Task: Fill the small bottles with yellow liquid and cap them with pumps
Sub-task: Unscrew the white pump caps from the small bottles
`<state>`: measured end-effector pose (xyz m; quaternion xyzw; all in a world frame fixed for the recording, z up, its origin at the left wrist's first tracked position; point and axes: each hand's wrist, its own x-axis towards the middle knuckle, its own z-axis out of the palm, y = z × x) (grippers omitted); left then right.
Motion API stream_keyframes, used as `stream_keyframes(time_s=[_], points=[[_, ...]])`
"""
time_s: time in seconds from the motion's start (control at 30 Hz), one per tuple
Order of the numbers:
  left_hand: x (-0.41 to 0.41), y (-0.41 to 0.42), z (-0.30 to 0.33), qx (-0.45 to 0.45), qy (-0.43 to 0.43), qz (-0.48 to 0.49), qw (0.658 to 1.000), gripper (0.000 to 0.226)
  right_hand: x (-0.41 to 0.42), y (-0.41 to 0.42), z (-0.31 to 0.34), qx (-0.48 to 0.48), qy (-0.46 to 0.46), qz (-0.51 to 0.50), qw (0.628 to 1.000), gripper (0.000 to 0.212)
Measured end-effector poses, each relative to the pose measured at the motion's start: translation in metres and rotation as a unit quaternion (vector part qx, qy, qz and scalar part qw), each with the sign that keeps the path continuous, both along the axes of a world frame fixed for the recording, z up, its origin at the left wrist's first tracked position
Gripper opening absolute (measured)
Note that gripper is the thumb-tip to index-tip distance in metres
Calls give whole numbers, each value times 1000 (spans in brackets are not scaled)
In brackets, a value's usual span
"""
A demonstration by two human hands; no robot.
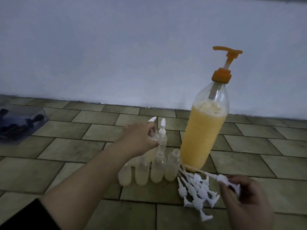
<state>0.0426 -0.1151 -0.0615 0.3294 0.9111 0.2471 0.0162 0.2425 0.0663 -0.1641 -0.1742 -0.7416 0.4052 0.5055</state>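
Left hand [141, 138] reaches across the tan tiled floor [74, 163], fingers closed around the neck of a small clear plastic bottle of pale yellow liquid [150, 155], which stands in the back row and already carries a white pump cap [152, 119]. The hand covers most of that bottle. Just beside it, to the right, stands a second capped small bottle [162, 143] with its white pump nozzle upright.

In front of these, four uncapped small clear bottles [157, 169] stand in a row, touching or nearly so, each holding pale yellow liquid. The forearm crosses over the leftmost one and partly hides it.

Right hand [245, 195] is near the bottom right, fingers pinched on the head of one white plastic pump with dip tube [221, 177]. A loose heap of white pumps [197, 191] lies on the floor between that hand and the bottle row, tubes pointing toward the bottles.

A tall clear plastic bottle of yellow liquid with an orange pump dispenser [204, 135] stands right of the small bottles, near the pale wall [116, 47], foam at its liquid line.

At the floor's left edge sits a clear box [21, 125] with dark contents, possibly more caps; the view is too dim to tell.
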Motion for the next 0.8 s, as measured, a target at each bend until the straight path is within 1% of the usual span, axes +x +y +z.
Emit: stream_keyframes(time_s=[0.07, 0.1, 0.13, 0.2, 0.27, 0.3, 0.37, 0.4, 0.43, 0.47, 0.5, 0.57, 0.6, 0.63, 0.7, 0.73, 0.8], points=[[-1, 1, -1, -28, -1, -15, 999, 26, -3, -7, -8, 60, -51, -9, 997, 10], [-2, 2, -2, -44, 2, -23, 999, 28, -4, -9, -13, 92, -66, -16, 993, 10], [-2, 3, -2, -57, 5, -28, 998, 31, -6, -12, -18, 117, -82, -22, 989, 16], [-4, 4, -3, -78, 15, -35, 996, 35, -7, -15, -27, 149, -111, -9, 983, 23], [-6, 4, -6, -95, 28, -43, 994, 33, -8, -13, -37, 178, -120, 16, 977, 14], [-5, 5, -7, -102, 33, -47, 993, 33, -9, -11, -41, 184, -128, 22, 974, 14], [-5, 6, -9, -117, 33, -48, 991, 32, -9, -8, -51, 203, -161, 27, 966, 33], [-5, 6, -9, -117, 26, -46, 992, 31, -9, -7, -53, 208, -175, 23, 962, 35], [-6, 6, -9, -107, 13, -42, 993, 30, -10, -8, -53, 210, -176, 23, 962, 29], [-6, 5, -9, -85, -9, -35, 996, 27, -10, -10, -50, 211, -169, 25, 962, 18], [-7, 4, -8, -48, -35, -25, 998, 23, -11, -11, -48, 208, -161, 35, 964, 8], [-8, 2, -4, 53, -64, 15, 996, 15, -10, -12, -46, 190, -151, 47, 969, 17], [-10, 1, -2, 87, -57, 52, 993, 16, -9, -12, -47, 191, -147, 56, 969, 18], [-13, 1, 1, 94, -33, 94, 991, 17, -9, -12, -47, 196, -142, 62, 968, 17], [-27, 0, 2, 40, 16, 160, 986, 18, -8, -15, -47, 209, -134, 73, 966, 15], [-34, 1, 3, -6, 8, 174, 985, 21, -8, -15, -47, 216, -132, 74, 965, 18], [-44, 4, 5, -108, -59, 157, 980, 36, -8, -15, -47, 222, -134, 70, 963, 20]])
